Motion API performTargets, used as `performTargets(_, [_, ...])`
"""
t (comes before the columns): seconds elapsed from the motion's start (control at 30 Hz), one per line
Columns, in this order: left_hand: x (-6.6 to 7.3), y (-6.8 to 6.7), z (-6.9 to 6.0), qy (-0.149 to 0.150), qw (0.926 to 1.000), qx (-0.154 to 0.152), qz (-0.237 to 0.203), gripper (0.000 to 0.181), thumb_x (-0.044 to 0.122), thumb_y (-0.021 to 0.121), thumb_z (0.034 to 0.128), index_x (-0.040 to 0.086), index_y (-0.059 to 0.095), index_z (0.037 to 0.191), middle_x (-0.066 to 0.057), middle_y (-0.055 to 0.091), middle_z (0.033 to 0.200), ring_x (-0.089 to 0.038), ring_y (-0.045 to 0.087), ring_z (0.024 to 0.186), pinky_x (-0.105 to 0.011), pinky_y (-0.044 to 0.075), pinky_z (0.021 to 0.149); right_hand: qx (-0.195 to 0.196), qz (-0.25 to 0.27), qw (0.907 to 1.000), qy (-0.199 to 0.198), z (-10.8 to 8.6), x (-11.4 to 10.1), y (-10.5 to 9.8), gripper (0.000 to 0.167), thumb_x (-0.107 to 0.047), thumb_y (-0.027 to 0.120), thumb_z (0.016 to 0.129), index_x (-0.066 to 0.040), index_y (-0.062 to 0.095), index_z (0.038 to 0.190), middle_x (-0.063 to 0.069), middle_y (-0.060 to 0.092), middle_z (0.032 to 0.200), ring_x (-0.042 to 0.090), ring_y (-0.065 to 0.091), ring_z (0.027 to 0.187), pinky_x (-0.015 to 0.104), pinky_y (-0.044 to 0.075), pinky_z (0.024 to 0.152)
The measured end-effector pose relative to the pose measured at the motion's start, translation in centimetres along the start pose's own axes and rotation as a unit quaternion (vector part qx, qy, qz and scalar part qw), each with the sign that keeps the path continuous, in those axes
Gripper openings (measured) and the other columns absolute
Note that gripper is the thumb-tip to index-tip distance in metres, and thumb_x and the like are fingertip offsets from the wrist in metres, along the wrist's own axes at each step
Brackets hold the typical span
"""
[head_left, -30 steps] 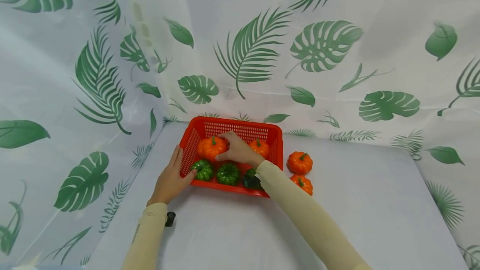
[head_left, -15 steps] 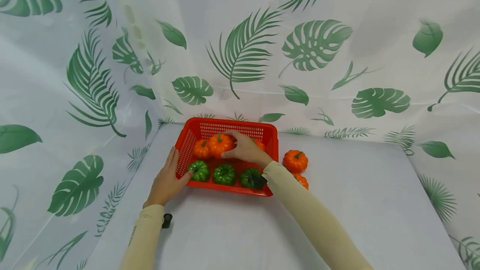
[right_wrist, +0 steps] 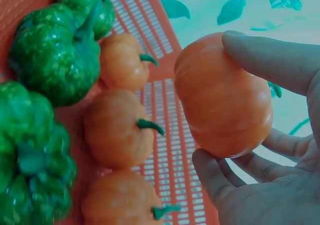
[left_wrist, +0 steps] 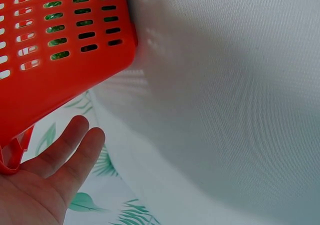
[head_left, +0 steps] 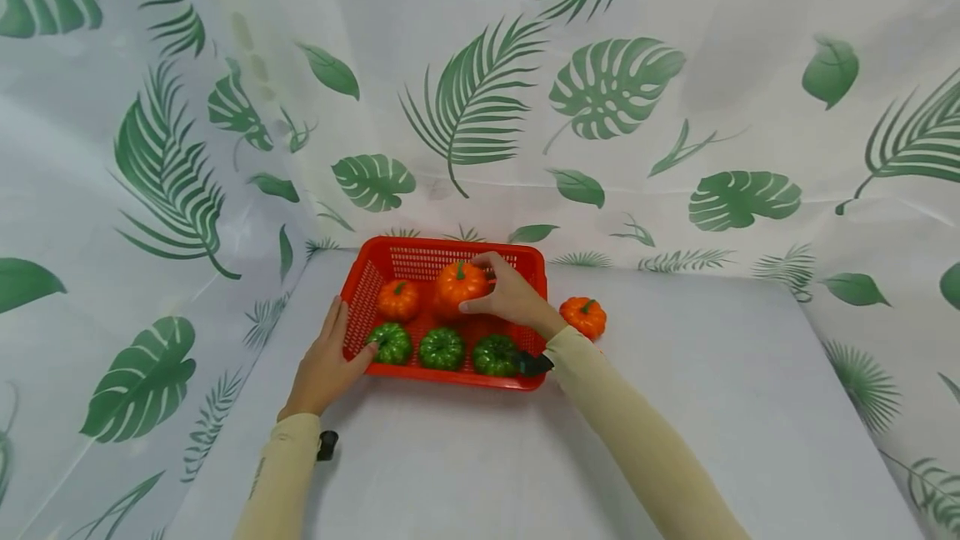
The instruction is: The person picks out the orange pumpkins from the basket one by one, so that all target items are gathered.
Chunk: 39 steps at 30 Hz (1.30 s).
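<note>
My right hand point(head_left: 510, 294) grips a small orange pumpkin point(head_left: 461, 288) with a green stem, thumb on one side and fingers on the other. In the right wrist view this orange pumpkin point(right_wrist: 222, 97) is raised above the red plastic basket point(head_left: 457, 380). Inside the basket, green pumpkins point(head_left: 442, 348) line the front and orange pumpkins point(right_wrist: 119, 127) stand behind them. One orange pumpkin point(head_left: 398, 300) shows at the left; my right hand hides others in the head view. My left hand point(head_left: 322, 369) rests at the basket's left front corner, its fingers point(left_wrist: 82, 157) straight along the outside.
Right of the basket, an orange pumpkin point(head_left: 582, 318) sits on the white table point(head_left: 675, 373); another is almost wholly hidden behind the right sleeve. Leaf-patterned sheets point(head_left: 480, 215) rise close behind the basket and at the left.
My right hand has lifted the orange pumpkin and carried it rightward over the basket, uncovering another orange pumpkin at the left. The left hand keeps its place on the basket; the head view has shifted slightly.
</note>
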State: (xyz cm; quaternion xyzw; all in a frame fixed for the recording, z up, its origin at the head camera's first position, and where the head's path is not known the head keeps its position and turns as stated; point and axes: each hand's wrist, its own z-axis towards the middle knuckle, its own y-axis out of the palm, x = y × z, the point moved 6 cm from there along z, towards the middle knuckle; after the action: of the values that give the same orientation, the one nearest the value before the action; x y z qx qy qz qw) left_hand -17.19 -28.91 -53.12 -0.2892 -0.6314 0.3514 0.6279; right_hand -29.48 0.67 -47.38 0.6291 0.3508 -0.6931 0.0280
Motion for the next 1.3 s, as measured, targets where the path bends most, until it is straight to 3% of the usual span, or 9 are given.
performTargets(0.37, [-0.1,0.0,-0.1,-0.001,1.0000,-0.005,0.000,0.098,0.046,0.065,0.1034,0.004,0.009,0.172,-0.009,0.002,0.180,-0.054,0.037,0.149,-0.071,0.036,0.114,0.040,0.013,0.9991,0.002,-2.3,1.6,-2.8,0.079,-0.032,0.089,0.089,-0.010,0.045,0.150,0.010,0.051,0.150,0.032,0.051,0.135,0.053,0.048,0.111])
performTargets(0.57, [-0.1,0.1,-0.1,-0.002,1.0000,-0.009,0.001,0.098,0.049,0.063,0.1043,0.005,0.007,0.172,-0.010,0.002,0.180,-0.055,0.035,0.150,-0.072,0.035,0.115,0.068,0.052,0.9962,0.012,-3.9,2.2,-5.2,0.080,-0.026,0.088,0.090,-0.007,0.043,0.153,0.014,0.049,0.152,0.036,0.049,0.137,0.056,0.043,0.115])
performTargets(0.87, [0.0,-0.1,-0.2,0.001,0.9999,-0.012,-0.002,0.098,0.050,0.062,0.1052,0.005,0.006,0.172,-0.005,-0.002,0.180,-0.055,0.034,0.150,-0.072,0.033,0.115,0.102,0.041,0.9937,0.018,-6.3,3.4,-8.8,0.078,-0.020,0.083,0.094,-0.004,0.041,0.158,0.018,0.043,0.157,0.042,0.046,0.141,0.060,0.037,0.119])
performTargets(1.3, [0.1,-0.2,-0.2,0.004,1.0000,-0.003,0.000,0.096,0.048,0.062,0.1048,0.004,0.009,0.172,-0.010,0.003,0.180,-0.055,0.036,0.150,-0.072,0.034,0.115,0.135,0.053,0.9880,0.052,-10.1,6.0,-12.2,0.082,-0.027,0.079,0.097,-0.011,0.038,0.166,0.018,0.034,0.163,0.047,0.038,0.149,0.063,0.038,0.118])
